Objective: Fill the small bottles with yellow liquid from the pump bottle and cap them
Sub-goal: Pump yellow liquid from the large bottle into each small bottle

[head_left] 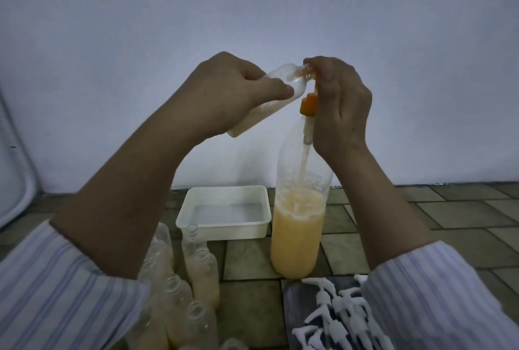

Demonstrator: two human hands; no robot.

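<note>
My left hand [224, 94] grips a small clear bottle [269, 100], tilted with its neck up and to the right against the pump spout. Pale yellow liquid sits in its lower end. My right hand [339, 105] is curled over the orange pump head [309, 104] of the tall pump bottle [297, 226], which stands upright on the tiled floor about half full of yellow liquid. Several uncapped small bottles [202, 268], some holding yellow liquid, stand at the lower left. A pile of white pump caps [334, 316] lies at the lower right.
A white rectangular tray [264, 223] sits on the floor behind the small bottles, left of the pump bottle. A pale wall rises close behind. The caps lie on a dark sheet [292, 299]. A white curved frame [16, 181] stands at the far left.
</note>
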